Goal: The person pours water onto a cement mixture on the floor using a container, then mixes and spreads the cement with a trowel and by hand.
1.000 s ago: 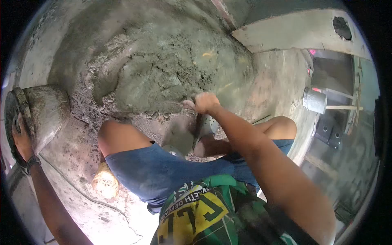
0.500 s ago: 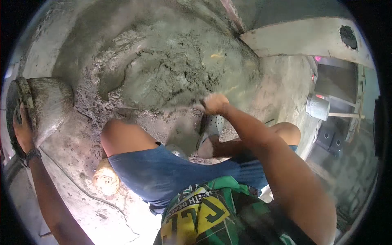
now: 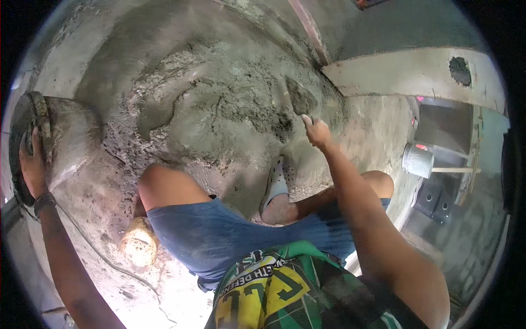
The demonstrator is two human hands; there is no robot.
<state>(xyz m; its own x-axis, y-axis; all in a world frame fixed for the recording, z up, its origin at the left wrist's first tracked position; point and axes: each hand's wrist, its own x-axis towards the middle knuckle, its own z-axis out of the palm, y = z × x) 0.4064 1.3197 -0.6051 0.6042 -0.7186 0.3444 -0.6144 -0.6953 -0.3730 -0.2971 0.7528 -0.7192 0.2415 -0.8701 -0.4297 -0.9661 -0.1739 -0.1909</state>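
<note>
Wet grey mortar (image 3: 219, 120) lies spread in a lumpy heap on the floor in front of my knees. My right hand (image 3: 318, 133) is closed round the handle of a trowel (image 3: 301, 97), whose mortar-coated blade points up and left over the right part of the heap. At the far left, my left hand (image 3: 33, 167) rests with its fingers apart on the rim of a dirty bucket (image 3: 74, 134), which is tipped on its side with its mouth facing left.
A yellowish container (image 3: 139, 247) and a cable (image 3: 104, 257) are beside my left knee. A light beam (image 3: 405, 74) juts in at the upper right. Farther right are a white bucket (image 3: 418, 160) and a dark double-holed object (image 3: 433, 202). My shod foot (image 3: 278, 183) is near the mortar's edge.
My right hand has moved up and right with the trowel, whose blade now shows above the mortar. My left hand stays on the bucket. The view has shifted slightly.
</note>
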